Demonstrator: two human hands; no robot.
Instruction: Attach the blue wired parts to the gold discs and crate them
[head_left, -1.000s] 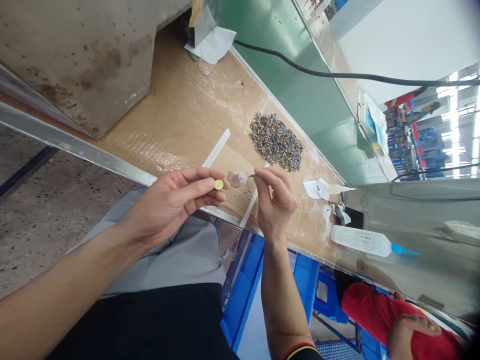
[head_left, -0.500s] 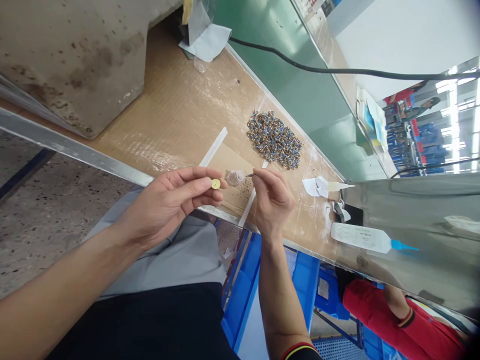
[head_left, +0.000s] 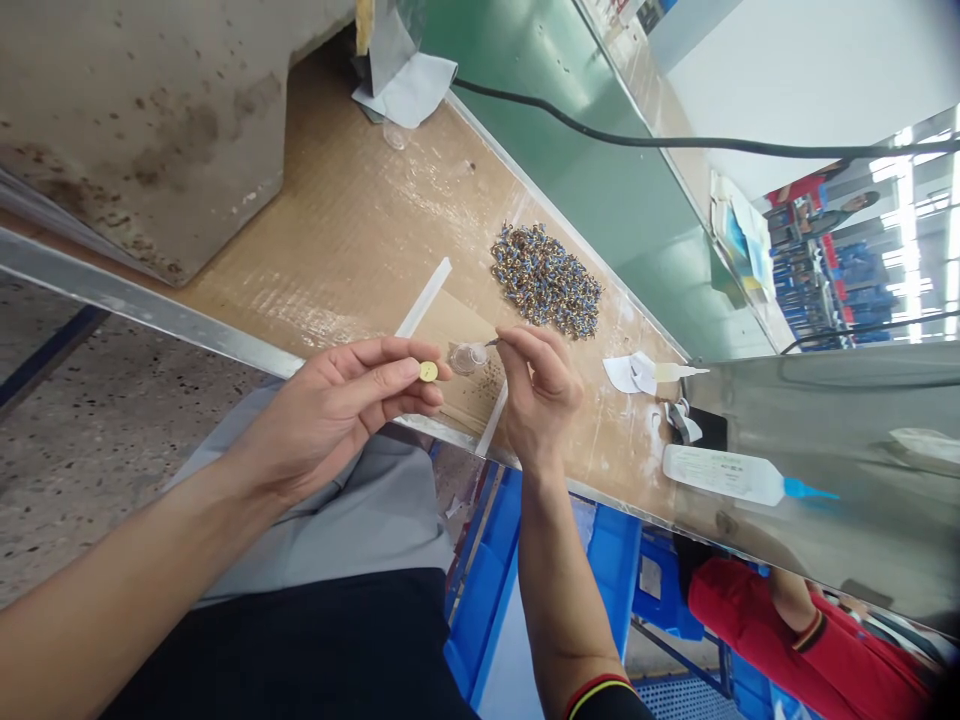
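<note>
Between the thumb and fingers of my left hand (head_left: 360, 395) is a small round yellow disc (head_left: 428, 372), its flat face turned up. My right hand (head_left: 538, 395) is closed in a pinch on a thin, pointed tool (head_left: 491, 343), mostly hidden by the fingers; its exact kind does not show. The tip points left, over or beside a small clear plastic dish (head_left: 469, 357) on the bench, between my two hands. Tiny dark specks (head_left: 491, 380) lie scattered on the cardboard just below the dish.
A heap of small blue and brass-coloured parts (head_left: 546, 280) lies behind my right hand. Rightward are a small tipped bottle (head_left: 679, 372) and a white bottle with a blue nozzle (head_left: 724, 475). A large stained grey housing (head_left: 142, 130) stands at left. A person in red (head_left: 795, 630) sits at lower right.
My right hand has shifted slightly left and up, bringing the tool tip closer to the dish. My left hand still holds the yellow disc, almost unmoved.
</note>
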